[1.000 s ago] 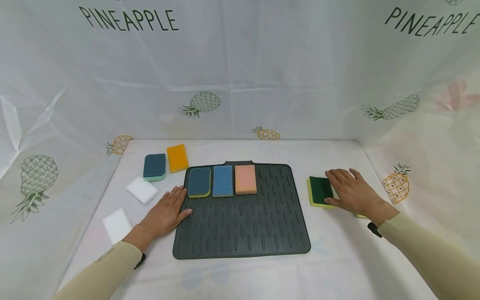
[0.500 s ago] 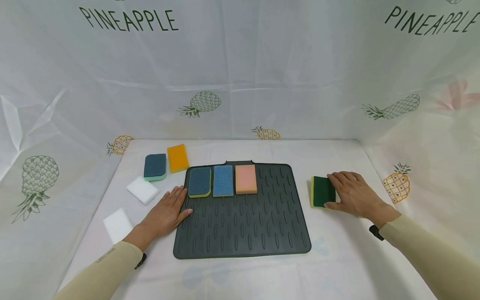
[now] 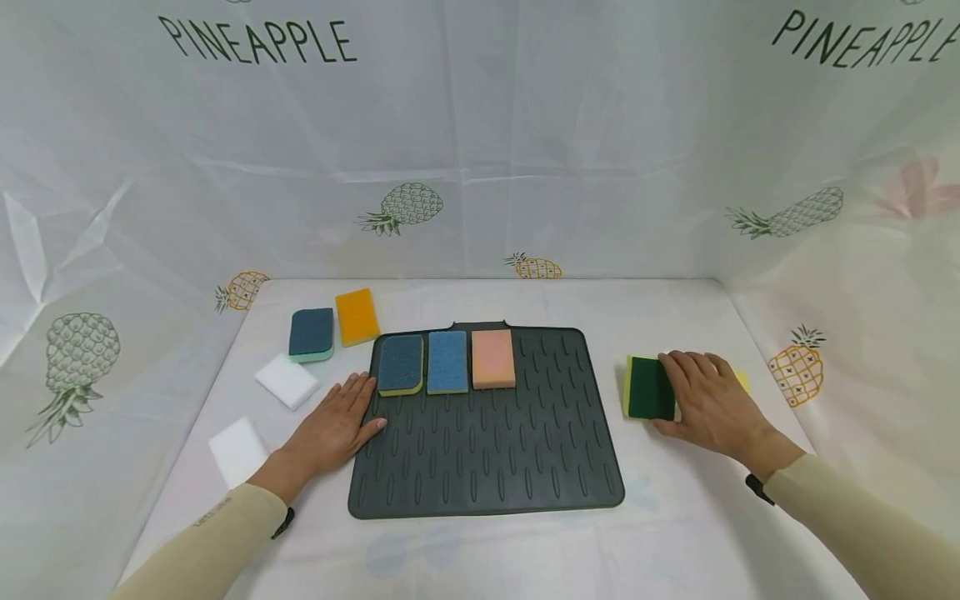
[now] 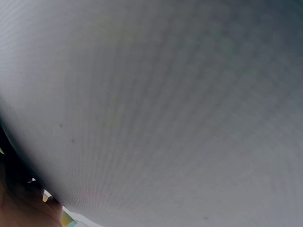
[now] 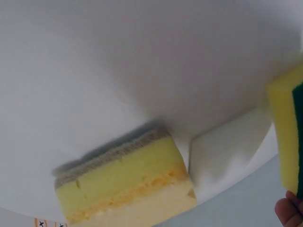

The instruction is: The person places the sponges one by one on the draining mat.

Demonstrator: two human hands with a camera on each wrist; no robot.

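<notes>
So: 1 green-and-yellow sponge (image 3: 649, 388) in play, off to the right of the mat and well apart from it, green face up, yellow edge showing on its left side. Right hand (image 3: 708, 408) grips it, thumb on the near edge, fingers on the far one; can't tell if it's clear of the cloth. Right wrist view gets 1 fingertip on it, plus 1 layered sponge (image 5: 125, 179) nearby (grey, yellow, cream) and 1 pale flat piece (image 5: 227, 146) just beside that, identity unclear. Head view shows 1 yellow corner (image 3: 742, 381) poking out past the same hand. Dark ribbed mat (image 3: 487, 458) sits mid-table, 3 sponges in a row along its far edge, left to right: navy-and-yellow sponge (image 3: 401, 363), light blue sponge (image 3: 447, 361), peach sponge (image 3: 492, 358). Left hand (image 3: 330, 429): fingers straight, laid flat at the mat's left edge, thumb over it, holding nothing. Left of the mat, 4 more: 1 orange sponge (image 3: 357, 317), 1 teal-and-mint sponge (image 3: 311, 333), 2 white blocks (image 3: 287, 381), one of them close to the left wrist. 2 beige sleeves (image 3: 202, 546), 2 black wristbands (image 3: 759, 489). Backdrop (image 3: 585, 125): 2 "PINEAPPLE" prints.
</notes>
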